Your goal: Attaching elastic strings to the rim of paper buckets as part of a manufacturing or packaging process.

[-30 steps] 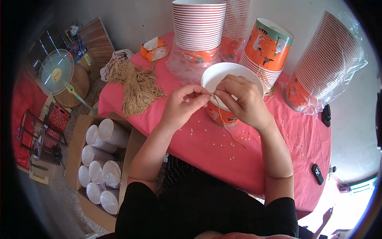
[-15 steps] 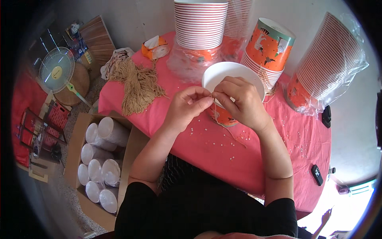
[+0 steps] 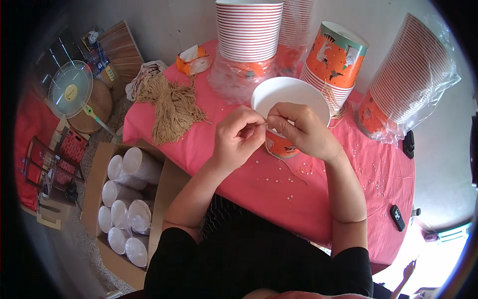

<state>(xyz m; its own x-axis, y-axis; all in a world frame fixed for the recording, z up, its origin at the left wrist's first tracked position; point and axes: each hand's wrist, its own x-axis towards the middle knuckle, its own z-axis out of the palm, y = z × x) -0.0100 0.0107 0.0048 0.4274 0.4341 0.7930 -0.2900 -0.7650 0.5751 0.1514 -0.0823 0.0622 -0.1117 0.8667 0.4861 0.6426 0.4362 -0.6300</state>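
Note:
A white-lined paper bucket with an orange printed outside stands upright on the table in front of me. At its near rim both hands meet, fingertips almost touching. My left hand pinches a thin tan cord, and my right hand pinches it too, just beside. The cord's loose end hangs down past the bucket's front onto the cloth. Fingers hide the part of the cord between them and some of the bucket's near rim.
A bundle of tan cords lies on the pink tablecloth to the left. Behind stand stacked buckets, an orange stack and a plastic-wrapped stack. A carton of wrapped white cups sits lower left. A remote lies right.
My fingers have shifted slightly at the cord, the left fingers curling in more and the right hand turning a little. The bucket has moved marginally left.

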